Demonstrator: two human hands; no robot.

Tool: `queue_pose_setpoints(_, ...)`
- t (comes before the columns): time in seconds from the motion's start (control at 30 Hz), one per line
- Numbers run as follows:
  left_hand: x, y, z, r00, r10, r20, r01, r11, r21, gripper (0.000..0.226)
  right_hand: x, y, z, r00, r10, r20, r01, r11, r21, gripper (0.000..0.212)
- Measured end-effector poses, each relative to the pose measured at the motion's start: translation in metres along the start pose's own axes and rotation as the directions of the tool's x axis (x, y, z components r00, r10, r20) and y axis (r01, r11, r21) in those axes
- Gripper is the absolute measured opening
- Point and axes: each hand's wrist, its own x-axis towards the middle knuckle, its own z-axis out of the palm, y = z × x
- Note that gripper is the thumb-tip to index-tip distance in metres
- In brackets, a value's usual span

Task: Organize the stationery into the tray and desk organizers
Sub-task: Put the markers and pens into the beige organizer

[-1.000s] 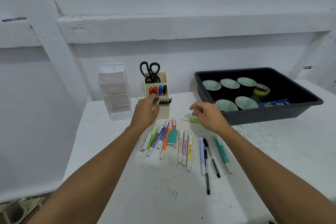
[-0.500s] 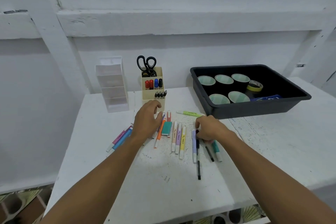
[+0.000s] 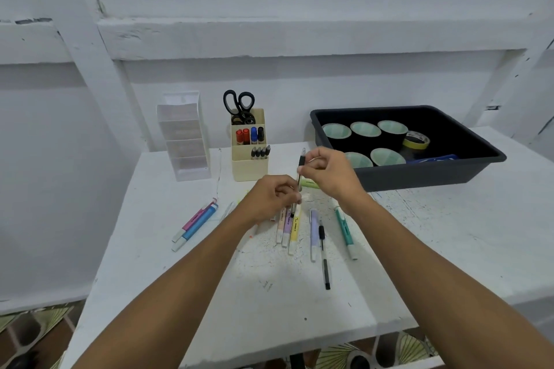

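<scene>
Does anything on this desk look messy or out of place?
Yes. Highlighters and a black pen lie loose on the white table, and the white tiered organizer looks empty. Nothing looks spilled or broken.

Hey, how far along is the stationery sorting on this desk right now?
Partly done. The cream organizer holds scissors and markers; tape rolls sit in the black tray. Both hands hold a black pen. Highlighters remain on the table; the white organizer looks empty.
</scene>
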Motion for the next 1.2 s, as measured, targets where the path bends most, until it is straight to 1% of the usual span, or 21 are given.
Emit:
queue_pose_setpoints(0.03,0.0,0.0,0.0,1.0,-0.002,-0.02,0.002,1.0,0.002,0.012,0.0,0.003,-0.002,1.0,0.011,0.018,-0.01,1.0,-0.022,0.017)
queue_pose_setpoints(0.07,-0.001,-0.002,-0.001,0.999,-0.012,-0.048,0.012,1.0,0.013,0.01,0.0,0.008,-0.005,0.999,0.028,0.038,-0.024,0.996,-0.085,0.015)
queue_pose_setpoints(0.1,-0.002,-0.004,-0.003,0.996,-0.026,-0.08,0.027,0.999,0.019,0.008,0.0,0.015,-0.008,0.997,0.04,0.062,-0.026,0.978,-0.209,0.012)
queue_pose_setpoints(0.13,-0.003,-0.008,-0.006,0.992,-0.043,-0.115,0.044,0.999,0.01,0.006,-0.001,0.023,-0.012,0.994,0.064,0.092,-0.024,0.924,-0.382,0.009)
queue_pose_setpoints(0.17,-0.004,-0.011,-0.01,0.987,-0.06,-0.149,0.06,0.998,-0.004,0.005,-0.003,0.03,-0.015,0.986,0.106,0.126,-0.021,0.842,-0.539,0.008)
queue_pose_setpoints(0.2,-0.004,-0.014,-0.014,0.981,-0.077,-0.18,0.076,0.997,-0.013,0.004,-0.006,0.037,-0.016,0.974,0.159,0.16,-0.02,0.766,-0.642,0.007)
queue_pose_setpoints(0.23,-0.005,-0.016,-0.017,0.974,-0.093,-0.205,0.093,0.996,-0.011,0.003,-0.01,0.042,-0.015,0.959,0.213,0.185,-0.025,0.718,-0.696,0.011)
queue_pose_setpoints(0.3,-0.005,-0.018,-0.024,0.964,-0.111,-0.243,0.114,0.993,-0.002,0.005,-0.018,0.047,-0.01,0.938,0.282,0.201,-0.043,0.671,-0.74,0.022)
queue_pose_setpoints(0.43,-0.007,-0.022,-0.035,0.94,-0.135,-0.312,0.159,0.986,0.051,0.016,-0.02,0.049,0.001,0.927,0.333,0.174,-0.122,0.705,-0.699,0.035)
queue_pose_setpoints(0.5,-0.009,-0.023,-0.044,0.93,-0.134,-0.342,0.168,0.983,0.07,0.016,-0.015,0.046,0.003,0.921,0.347,0.177,-0.138,0.714,-0.686,0.03)
queue_pose_setpoints(0.57,-0.011,-0.022,-0.052,0.929,-0.122,-0.348,0.142,0.989,0.031,0.008,-0.01,0.04,0.002,0.921,0.348,0.176,-0.15,0.733,-0.664,0.022)
queue_pose_setpoints(0.6,-0.013,-0.023,-0.058,0.928,-0.121,-0.352,0.13,0.991,0.004,0.004,-0.007,0.035,0.001,0.928,0.332,0.167,-0.153,0.75,-0.643,0.021)
queue_pose_setpoints(0.63,-0.014,-0.024,-0.063,0.927,-0.121,-0.355,0.123,0.992,-0.017,0.005,-0.003,0.029,0.0,0.94,0.306,0.15,-0.155,0.776,-0.612,0.021)
queue_pose_setpoints(0.7,-0.017,-0.027,-0.074,0.919,-0.126,-0.373,0.122,0.992,-0.035,0.011,0.006,0.014,0.0,0.974,0.185,0.132,-0.089,0.846,-0.526,0.02)
queue_pose_setpoints(0.77,-0.017,-0.027,-0.085,0.904,-0.111,-0.414,0.12,0.993,-0.006,0.011,0.012,-0.009,0.002,0.99,0.014,0.138,0.047,0.903,-0.426,0.011)
queue_pose_setpoints(0.87,-0.015,-0.022,-0.1,0.872,-0.058,-0.486,0.098,0.994,0.057,0.008,0.021,-0.047,0.007,0.973,-0.215,0.086,0.231,0.93,-0.287,0.005)
queue_pose_setpoints(0.97,-0.009,-0.019,-0.115,0.835,-0.025,-0.549,0.069,0.996,0.061,0.007,0.035,-0.076,0.02,0.932,-0.362,-0.016,0.352,0.917,-0.189,0.004)
queue_pose_setpoints(1.07,-0.002,-0.019,-0.123,0.823,0.007,-0.568,0.054,0.995,0.09,0.006,0.047,-0.091,0.037,0.892,-0.442,-0.091,0.425,0.891,-0.157,0.002)
queue_pose_setpoints(1.2,0.01,-0.019,-0.127,0.836,0.045,-0.547,0.054,0.985,0.164,0.007,0.059,-0.091,0.06,0.889,-0.447,-0.097,0.423,0.885,-0.193,0.006)
